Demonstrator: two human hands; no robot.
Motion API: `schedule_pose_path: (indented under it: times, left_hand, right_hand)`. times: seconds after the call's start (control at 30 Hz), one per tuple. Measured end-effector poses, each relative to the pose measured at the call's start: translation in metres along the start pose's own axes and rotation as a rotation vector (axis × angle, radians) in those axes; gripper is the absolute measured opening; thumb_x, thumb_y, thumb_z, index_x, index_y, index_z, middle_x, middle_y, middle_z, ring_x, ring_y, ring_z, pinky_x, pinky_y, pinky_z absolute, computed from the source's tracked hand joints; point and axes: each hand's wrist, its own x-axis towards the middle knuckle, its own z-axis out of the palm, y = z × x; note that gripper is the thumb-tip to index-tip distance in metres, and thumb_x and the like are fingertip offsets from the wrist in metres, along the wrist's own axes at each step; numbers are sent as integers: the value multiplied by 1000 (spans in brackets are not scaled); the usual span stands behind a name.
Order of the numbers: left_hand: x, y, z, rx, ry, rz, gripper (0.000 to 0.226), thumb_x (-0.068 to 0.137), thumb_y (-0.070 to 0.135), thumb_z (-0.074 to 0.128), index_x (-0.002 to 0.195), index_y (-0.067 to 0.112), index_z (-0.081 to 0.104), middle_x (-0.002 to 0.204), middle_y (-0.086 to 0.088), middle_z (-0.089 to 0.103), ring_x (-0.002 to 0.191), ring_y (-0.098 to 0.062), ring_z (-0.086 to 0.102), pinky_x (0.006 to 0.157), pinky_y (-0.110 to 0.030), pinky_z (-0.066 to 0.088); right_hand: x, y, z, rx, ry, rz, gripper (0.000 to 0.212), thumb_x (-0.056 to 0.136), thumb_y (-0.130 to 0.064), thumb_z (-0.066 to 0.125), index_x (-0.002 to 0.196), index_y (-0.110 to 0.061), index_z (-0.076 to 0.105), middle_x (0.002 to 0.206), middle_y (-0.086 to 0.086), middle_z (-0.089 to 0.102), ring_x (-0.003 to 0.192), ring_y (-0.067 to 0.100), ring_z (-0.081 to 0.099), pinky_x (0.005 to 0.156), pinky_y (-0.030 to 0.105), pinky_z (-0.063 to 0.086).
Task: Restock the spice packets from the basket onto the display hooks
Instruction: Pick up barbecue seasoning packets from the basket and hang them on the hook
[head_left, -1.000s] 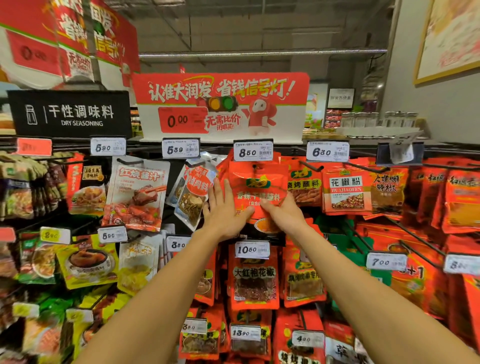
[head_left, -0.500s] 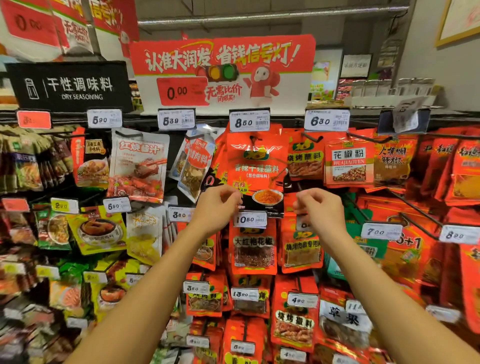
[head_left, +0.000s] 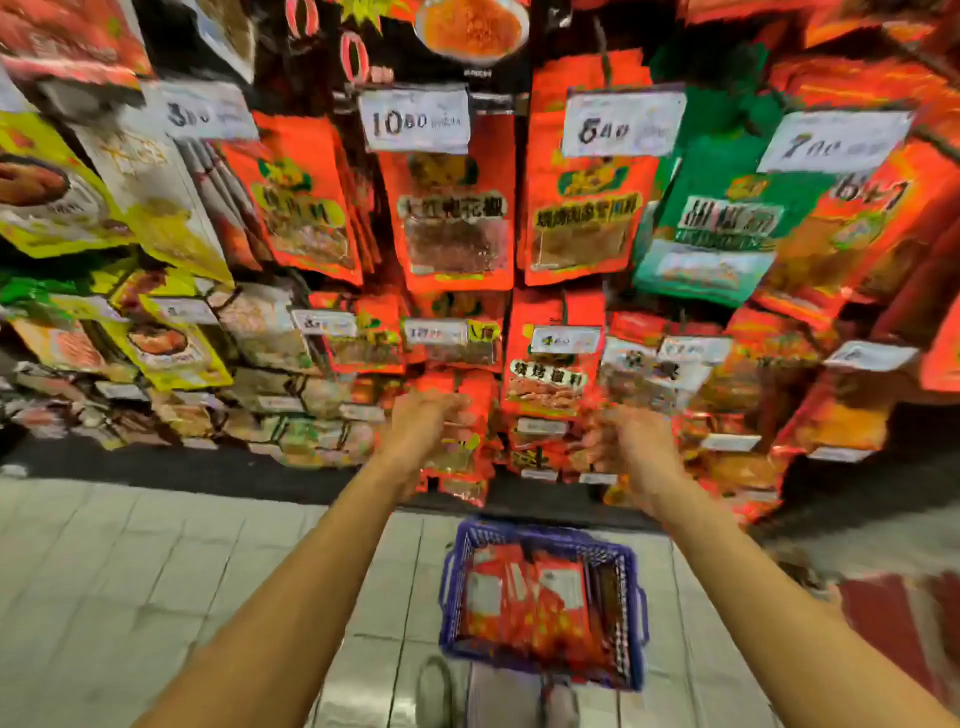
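Above the blue basket (head_left: 540, 605), which sits on the floor below the display hooks (head_left: 415, 98) holding red spice packets (head_left: 530, 603), the left hand (head_left: 421, 431) and right hand (head_left: 631, 447) hang blurred, apparently empty, grip unreadable, probably poised to fetch more.

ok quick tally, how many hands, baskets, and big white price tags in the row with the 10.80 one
hands: 2
basket: 1
price tags plainly in that row: 4
total: 7
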Motion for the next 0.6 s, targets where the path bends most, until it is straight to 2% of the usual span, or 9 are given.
schedule_pose_path:
  times: [0.1, 0.17, 0.23, 0.33, 0.43, 0.53, 0.6]
  left_hand:
    - [11, -70, 17, 2, 18, -172, 25, 97, 13, 53, 76, 19, 65, 55, 7, 64, 46, -8, 57, 47, -18, 45]
    - [19, -122, 28, 16, -11, -295, 23, 99, 13, 51, 80, 21, 61, 66, 2, 62, 55, -12, 56, 53, -20, 43]
    - [29, -178, 37, 1, -11, -435, 20, 99, 10, 49, 84, 17, 60, 76, -5, 58, 62, -17, 52, 56, -24, 40]
    - [37, -264, 46, -22, 31, -629, 17, 98, 8, 51, 90, 9, 65, 83, -12, 61, 66, -23, 54, 58, -26, 41]
    - [47, -347, 50, 17, 30, -803, 8, 97, 11, 55, 97, 7, 63, 88, -15, 62, 69, -24, 55, 59, -27, 41]
    - [64, -419, 48, 63, 26, -925, 9, 100, 12, 51, 106, 7, 55, 86, -13, 57, 61, -19, 51, 44, -17, 41]
    - [79, -463, 45, 106, 17, -958, 15, 104, 13, 47, 111, 4, 56, 91, -14, 60, 63, -18, 56, 50, -18, 48]
  right_hand:
    - [20, 75, -10, -41, 36, 187, 27, 98, -6, 47, 75, -9, 60, 55, 10, 61, 39, 20, 57, 40, 21, 41]
    - [31, 135, -18, -97, 68, 296, 24, 98, -5, 47, 81, -8, 63, 52, 7, 63, 39, 18, 60, 43, 22, 45]
    - [41, 199, -25, -139, 86, 407, 16, 94, -6, 54, 89, -3, 69, 59, 11, 67, 46, 23, 64, 50, 26, 49]
    - [53, 295, -33, -194, 120, 557, 11, 86, -11, 63, 81, -8, 71, 61, 7, 71, 50, 22, 68, 55, 29, 56]
    - [72, 385, -31, -223, 115, 670, 18, 89, -18, 62, 73, -12, 68, 57, 4, 69, 50, 19, 68, 57, 28, 52]
    - [95, 463, -20, -278, 61, 764, 15, 95, -20, 59, 82, -13, 64, 66, 6, 67, 54, 21, 66, 50, 25, 48]
    - [110, 509, -12, -330, 15, 836, 16, 99, -15, 55, 84, -11, 61, 71, 8, 64, 57, 22, 62, 51, 26, 47]
